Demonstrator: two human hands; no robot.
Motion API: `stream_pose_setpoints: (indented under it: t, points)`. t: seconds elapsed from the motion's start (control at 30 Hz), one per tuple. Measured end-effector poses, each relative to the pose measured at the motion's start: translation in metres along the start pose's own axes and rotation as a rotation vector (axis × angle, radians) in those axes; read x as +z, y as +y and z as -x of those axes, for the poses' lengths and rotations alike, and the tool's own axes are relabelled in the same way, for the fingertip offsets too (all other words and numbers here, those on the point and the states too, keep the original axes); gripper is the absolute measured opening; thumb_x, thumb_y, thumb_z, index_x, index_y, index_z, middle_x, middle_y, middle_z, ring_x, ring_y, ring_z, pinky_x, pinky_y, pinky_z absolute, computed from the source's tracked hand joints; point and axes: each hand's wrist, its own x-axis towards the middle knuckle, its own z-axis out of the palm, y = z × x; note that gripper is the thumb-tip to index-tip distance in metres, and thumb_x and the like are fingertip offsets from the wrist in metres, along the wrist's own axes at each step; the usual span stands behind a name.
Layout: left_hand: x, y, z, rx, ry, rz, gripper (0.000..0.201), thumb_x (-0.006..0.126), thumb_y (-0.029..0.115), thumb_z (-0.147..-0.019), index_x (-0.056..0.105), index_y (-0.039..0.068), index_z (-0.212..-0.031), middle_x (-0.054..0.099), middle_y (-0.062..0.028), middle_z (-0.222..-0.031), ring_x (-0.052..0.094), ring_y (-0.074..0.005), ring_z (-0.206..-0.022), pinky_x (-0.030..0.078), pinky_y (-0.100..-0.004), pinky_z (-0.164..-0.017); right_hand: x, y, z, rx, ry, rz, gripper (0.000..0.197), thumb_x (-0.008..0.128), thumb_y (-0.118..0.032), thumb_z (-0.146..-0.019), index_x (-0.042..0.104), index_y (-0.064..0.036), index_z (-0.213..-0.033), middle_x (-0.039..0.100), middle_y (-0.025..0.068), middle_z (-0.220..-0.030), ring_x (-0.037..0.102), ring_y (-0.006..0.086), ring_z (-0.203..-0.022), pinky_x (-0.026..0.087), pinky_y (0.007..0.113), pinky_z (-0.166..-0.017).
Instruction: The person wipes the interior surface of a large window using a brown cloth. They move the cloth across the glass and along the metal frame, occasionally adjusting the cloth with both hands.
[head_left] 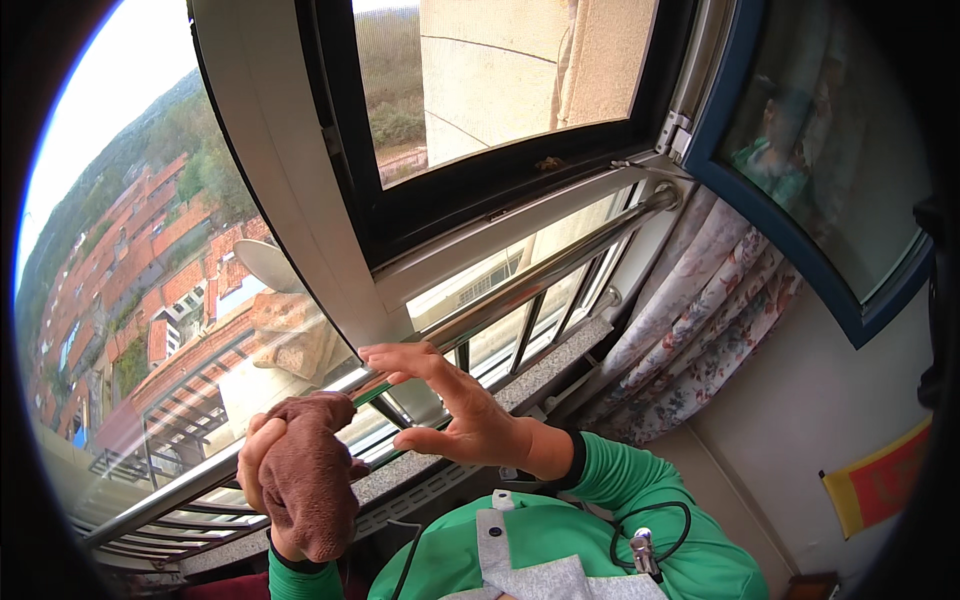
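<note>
A bunched brown cloth (312, 478) is gripped in my left hand (257, 455), its folds covering the palm and most of the fingers. My right hand (465, 405) is raised just to the right of the cloth, thumb spread away from the fingers, with nothing in it. Its fingertips reach toward the metal handrail (545, 272) in front of the window; whether they touch it I cannot tell. The large glass pane (180, 300) lies beyond my left hand, with rooftops seen through it.
At the right a blue-framed window sash (770, 210) stands swung inward. A dark-framed screen (395, 120) fills the opening beside it. A floral curtain (690, 320) hangs below the sash, near the granite sill (560, 360). A red and yellow pennant (880, 480) hangs on the right wall.
</note>
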Motion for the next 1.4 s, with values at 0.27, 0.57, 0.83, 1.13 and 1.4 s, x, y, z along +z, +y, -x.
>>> stream_pose_setpoints:
  t: [0.27,0.57,0.83,1.13,1.4]
  points:
    - [0.069,0.007,-0.012,0.056,-0.664,0.046,0.053,0.082,0.005,-0.076,0.062,0.000,-0.124,0.067,-0.0170,-0.128,0.068,-0.0344,-0.109,0.055,-0.0410,-0.092,-0.033,-0.013,0.024,0.150,-0.049,-0.383,0.034,0.072,0.004,-0.090,0.065,-0.0083,-0.121,0.061,0.0129,-0.140,0.051,0.0293,-0.141,0.042,0.042,-0.117]
    - [-0.002,-0.037,-0.016,0.153,-0.066,-0.389,0.025,0.065,-0.003,-0.094,0.063,-0.004,-0.119,0.064,-0.0164,-0.104,0.066,-0.0271,-0.087,0.063,-0.0362,-0.067,-0.237,0.016,0.074,0.172,0.955,0.275,0.026,0.056,-0.014,-0.107,0.062,-0.0011,-0.128,0.070,0.0075,-0.117,0.066,0.0160,-0.108,0.053,0.031,-0.095]
    - [-0.022,-0.067,0.004,-0.165,-0.210,-0.769,0.044,0.041,0.025,-0.111,0.070,-0.001,-0.091,0.069,-0.0162,-0.081,0.067,-0.0364,-0.073,0.051,-0.0426,-0.066,-0.322,0.088,0.046,0.153,0.444,1.411,0.041,0.069,-0.045,-0.097,0.065,-0.0052,-0.108,0.068,0.0122,-0.103,0.064,0.0346,-0.103,0.051,0.044,-0.093]
    - [-0.027,-0.076,0.018,-0.183,-0.103,-0.751,0.053,0.029,0.027,-0.115,0.067,-0.001,-0.092,0.061,-0.0107,-0.074,0.057,-0.0234,-0.064,0.044,-0.0352,-0.064,-0.315,0.099,0.047,0.184,0.640,0.965,0.029,0.069,-0.026,-0.099,0.069,-0.0042,-0.118,0.073,0.0061,-0.101,0.070,0.0125,-0.083,0.055,0.026,-0.070]
    - [-0.037,-0.080,0.022,-0.364,-0.026,-0.682,0.058,0.027,0.034,-0.116,0.067,-0.003,-0.094,0.064,-0.0073,-0.084,0.058,-0.0148,-0.076,0.046,-0.0277,-0.072,-0.317,0.116,0.054,-0.010,0.724,1.129,0.031,0.073,-0.026,-0.096,0.071,-0.0018,-0.116,0.075,0.0116,-0.115,0.071,0.0257,-0.105,0.052,0.032,-0.094]
